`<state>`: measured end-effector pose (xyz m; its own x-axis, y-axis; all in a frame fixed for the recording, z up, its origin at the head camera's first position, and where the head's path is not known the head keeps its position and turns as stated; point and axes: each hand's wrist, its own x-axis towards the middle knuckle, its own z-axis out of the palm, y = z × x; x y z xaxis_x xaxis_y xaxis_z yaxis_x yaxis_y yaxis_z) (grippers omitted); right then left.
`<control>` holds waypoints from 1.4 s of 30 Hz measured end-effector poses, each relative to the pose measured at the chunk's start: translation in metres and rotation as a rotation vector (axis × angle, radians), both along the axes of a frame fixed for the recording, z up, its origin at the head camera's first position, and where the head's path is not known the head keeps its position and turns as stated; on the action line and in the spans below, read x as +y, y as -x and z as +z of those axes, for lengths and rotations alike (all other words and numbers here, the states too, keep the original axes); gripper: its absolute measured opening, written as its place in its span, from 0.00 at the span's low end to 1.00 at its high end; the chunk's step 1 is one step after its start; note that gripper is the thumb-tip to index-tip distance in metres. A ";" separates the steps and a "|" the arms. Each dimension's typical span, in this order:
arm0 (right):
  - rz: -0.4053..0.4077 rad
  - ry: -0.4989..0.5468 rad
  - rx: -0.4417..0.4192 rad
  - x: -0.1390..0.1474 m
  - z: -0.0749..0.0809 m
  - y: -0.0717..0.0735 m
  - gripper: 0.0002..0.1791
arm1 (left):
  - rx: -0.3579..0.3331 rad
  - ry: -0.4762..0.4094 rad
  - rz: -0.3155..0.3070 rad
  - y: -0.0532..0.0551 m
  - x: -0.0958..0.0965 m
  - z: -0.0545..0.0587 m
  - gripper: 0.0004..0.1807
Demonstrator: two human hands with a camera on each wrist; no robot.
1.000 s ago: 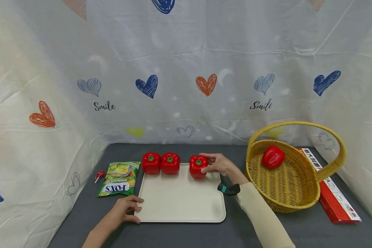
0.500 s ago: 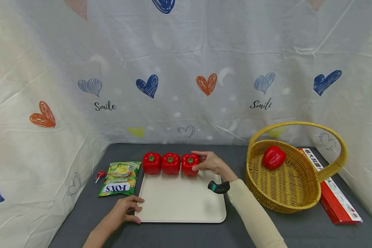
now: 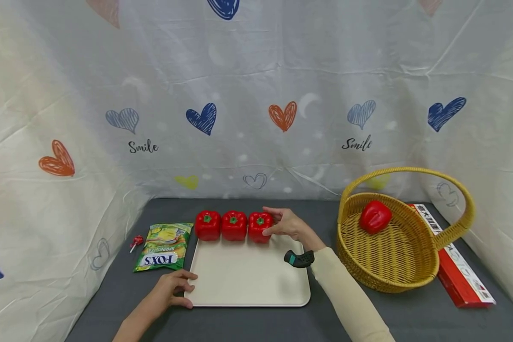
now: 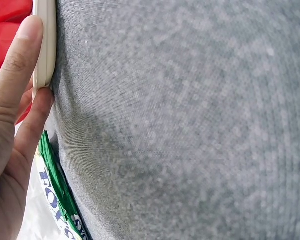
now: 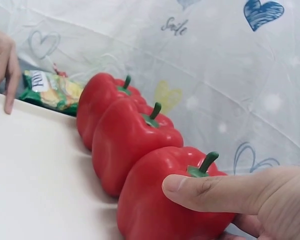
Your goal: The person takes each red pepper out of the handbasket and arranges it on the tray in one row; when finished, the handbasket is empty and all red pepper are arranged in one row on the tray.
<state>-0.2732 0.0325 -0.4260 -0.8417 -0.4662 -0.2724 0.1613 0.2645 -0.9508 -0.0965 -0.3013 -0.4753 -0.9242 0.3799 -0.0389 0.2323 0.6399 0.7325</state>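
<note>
Three red bell peppers stand in a row along the far side of a cream tray (image 3: 248, 280), their green stems up: a left pepper (image 3: 207, 226), a middle one (image 3: 234, 226) and a right one (image 5: 160, 200). My right hand (image 3: 288, 225) holds the right pepper, thumb on its near side and other fingers behind, mostly hidden. In the right wrist view that pepper touches the middle one. My left hand (image 3: 171, 290) rests at the tray's near left corner, with the thumb and fairly straight fingers touching the rim (image 4: 46, 55).
At right stands a yellow wicker basket (image 3: 384, 282) with a tall handle and another red pepper (image 3: 375, 217) inside. A red box (image 3: 466, 280) lies partly behind it. Left of the tray lie a green snack bag (image 3: 164, 244) and a red lollipop (image 3: 137, 241).
My right hand has brought its pepper leftward, from apart to beside the middle pepper; over the last half second it has barely moved. The left hand stays at the tray corner.
</note>
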 end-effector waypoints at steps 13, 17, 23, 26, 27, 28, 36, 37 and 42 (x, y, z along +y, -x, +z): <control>0.078 0.047 0.042 0.041 0.020 -0.013 0.38 | -0.017 0.012 -0.006 0.002 0.000 -0.001 0.14; 0.129 0.131 0.057 0.078 0.031 -0.024 0.38 | -0.016 0.013 -0.007 0.001 -0.002 -0.001 0.13; 0.145 0.191 0.088 0.140 0.047 -0.043 0.34 | -0.013 0.001 -0.019 0.000 -0.004 -0.001 0.14; 0.147 0.244 0.078 0.173 0.051 -0.049 0.28 | -0.007 0.005 -0.020 0.000 -0.005 -0.002 0.14; 0.149 0.277 0.066 0.184 0.051 -0.050 0.26 | -0.008 0.006 -0.016 0.000 -0.005 -0.002 0.14; 0.153 0.323 0.047 0.196 0.051 -0.050 0.23 | -0.009 0.006 -0.012 0.000 -0.005 -0.002 0.14; -0.063 0.281 -0.049 0.263 0.038 -0.034 0.14 | -0.033 0.008 -0.004 0.002 -0.005 -0.004 0.15; -0.098 0.254 -0.063 0.268 0.036 -0.031 0.12 | -0.036 0.009 -0.003 0.002 -0.005 -0.004 0.15; -0.241 0.266 -0.150 0.285 0.029 -0.015 0.06 | -0.057 0.009 0.001 0.001 -0.004 -0.003 0.15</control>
